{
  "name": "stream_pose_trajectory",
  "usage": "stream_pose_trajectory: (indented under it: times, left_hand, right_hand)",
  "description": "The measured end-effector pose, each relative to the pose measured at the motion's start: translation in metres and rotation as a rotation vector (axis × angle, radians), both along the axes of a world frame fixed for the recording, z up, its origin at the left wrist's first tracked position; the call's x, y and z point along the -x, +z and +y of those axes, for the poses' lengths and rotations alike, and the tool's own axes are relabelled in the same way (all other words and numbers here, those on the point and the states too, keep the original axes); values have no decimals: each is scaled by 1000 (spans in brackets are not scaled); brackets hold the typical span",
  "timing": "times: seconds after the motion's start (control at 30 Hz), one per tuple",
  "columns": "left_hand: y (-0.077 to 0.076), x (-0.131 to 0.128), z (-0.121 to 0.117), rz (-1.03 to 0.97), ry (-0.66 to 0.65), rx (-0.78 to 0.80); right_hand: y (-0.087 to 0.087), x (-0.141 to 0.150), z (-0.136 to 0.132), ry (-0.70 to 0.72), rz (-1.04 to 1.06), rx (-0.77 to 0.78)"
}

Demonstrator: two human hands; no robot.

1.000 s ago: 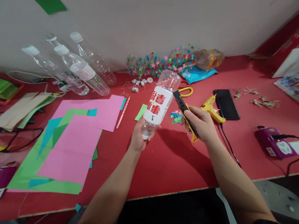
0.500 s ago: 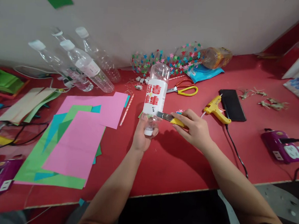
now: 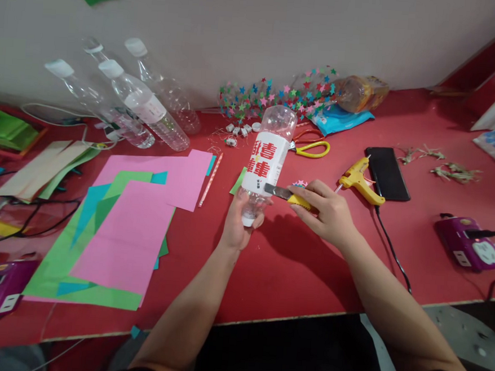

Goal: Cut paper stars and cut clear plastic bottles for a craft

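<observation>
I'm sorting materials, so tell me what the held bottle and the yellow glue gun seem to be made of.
The held bottle looks like glossy clear plastic: its base is see-through with bright highlights. The yellow glue gun is probably moulded plastic with a low sheen, judging by its even colour.

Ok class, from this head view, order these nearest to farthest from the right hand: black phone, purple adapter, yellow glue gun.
1. Yellow glue gun, just right of the right hand.
2. Black phone, right of the gun.
3. Purple adapter, far right.
</observation>
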State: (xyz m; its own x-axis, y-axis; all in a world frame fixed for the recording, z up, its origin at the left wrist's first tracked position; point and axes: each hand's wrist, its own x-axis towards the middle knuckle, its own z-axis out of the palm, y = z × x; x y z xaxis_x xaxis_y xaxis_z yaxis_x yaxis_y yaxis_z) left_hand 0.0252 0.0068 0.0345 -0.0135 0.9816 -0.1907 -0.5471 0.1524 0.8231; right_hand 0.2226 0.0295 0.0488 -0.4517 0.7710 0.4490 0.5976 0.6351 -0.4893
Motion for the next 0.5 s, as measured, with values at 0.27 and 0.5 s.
stream_pose_trajectory:
  times: [0.27, 0.5]
  left_hand:
    - [-3, 0, 1, 25, -23, -2]
    - [-1, -2, -2, -34, -82, -5]
  right_hand:
    - [-5, -1, 3, -216, -24, -110]
    - [-6, 1, 2, -89, 29, -180]
